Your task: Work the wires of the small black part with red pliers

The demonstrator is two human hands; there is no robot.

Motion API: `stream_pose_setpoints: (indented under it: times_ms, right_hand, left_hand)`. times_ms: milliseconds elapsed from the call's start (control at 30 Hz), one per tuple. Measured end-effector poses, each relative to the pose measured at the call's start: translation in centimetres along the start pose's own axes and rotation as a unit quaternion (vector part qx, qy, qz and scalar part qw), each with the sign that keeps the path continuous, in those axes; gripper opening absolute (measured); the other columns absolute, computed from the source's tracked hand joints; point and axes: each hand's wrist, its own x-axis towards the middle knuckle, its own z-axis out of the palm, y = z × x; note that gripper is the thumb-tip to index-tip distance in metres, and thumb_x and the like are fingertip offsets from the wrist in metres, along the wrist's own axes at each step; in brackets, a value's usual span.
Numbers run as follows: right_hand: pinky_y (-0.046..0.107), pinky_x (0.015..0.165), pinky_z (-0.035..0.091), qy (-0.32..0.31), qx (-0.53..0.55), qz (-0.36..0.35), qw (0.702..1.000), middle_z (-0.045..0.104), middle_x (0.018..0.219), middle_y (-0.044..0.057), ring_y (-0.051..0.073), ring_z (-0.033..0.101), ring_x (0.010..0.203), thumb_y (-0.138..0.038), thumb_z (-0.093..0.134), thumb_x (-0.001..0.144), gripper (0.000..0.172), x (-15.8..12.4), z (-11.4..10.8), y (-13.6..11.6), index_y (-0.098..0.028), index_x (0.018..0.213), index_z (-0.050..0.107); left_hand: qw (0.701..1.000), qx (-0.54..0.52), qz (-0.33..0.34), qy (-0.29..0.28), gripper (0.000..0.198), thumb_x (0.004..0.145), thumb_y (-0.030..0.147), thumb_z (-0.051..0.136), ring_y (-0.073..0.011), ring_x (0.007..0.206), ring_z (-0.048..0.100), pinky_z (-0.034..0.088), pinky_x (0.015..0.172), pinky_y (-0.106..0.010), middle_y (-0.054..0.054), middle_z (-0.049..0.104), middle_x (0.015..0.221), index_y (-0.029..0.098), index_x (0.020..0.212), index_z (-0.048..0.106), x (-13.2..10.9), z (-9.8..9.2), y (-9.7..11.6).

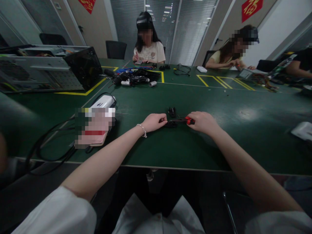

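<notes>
My right hand (pixel 203 123) is closed round the red handles of a pair of pliers (pixel 181 120), whose dark jaws point left. Across from it, my left hand (pixel 154 122) pinches a small dark part at the tips of the jaws; its shape is hard to make out. Under the jaws, small black pieces (pixel 171 124) lie on the green table (pixel 151 149). Just beyond the pliers sits another small black part (pixel 172 112). A bracelet is round my left wrist.
An open computer case (pixel 48 70) stands at the back left. Nearer are a white device (pixel 103 102), a phone (pixel 94 131) and looped black cables (pixel 46 156). A drill (pixel 118 78) lies among tools. People (pixel 149 50) sit across the table. A white object (pixel 302 131) is at right.
</notes>
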Motion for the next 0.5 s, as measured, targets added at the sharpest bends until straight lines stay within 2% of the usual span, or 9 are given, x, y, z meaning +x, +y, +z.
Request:
stream_pose_setpoints:
  times_ms: [500]
  right_hand:
    - [0.029, 0.059, 0.039, 0.001, 0.007, -0.007, 1.0, 0.065, 0.086, 0.006, 0.019, 0.057, 0.075, -0.032, 0.048, 0.075, 0.023, 0.06, 0.25, 0.02, -0.019, 0.087, 0.062]
  left_hand:
    - [1.0, 0.005, 0.0, -0.001, 0.016, 0.085, 0.03, 0.044, -0.0138, 0.069, 0.055, 0.037, 0.059, -0.024, -0.001, 0.06, 0.078, 0.018, 0.082, 0.054, 0.01, 0.01, -0.05]
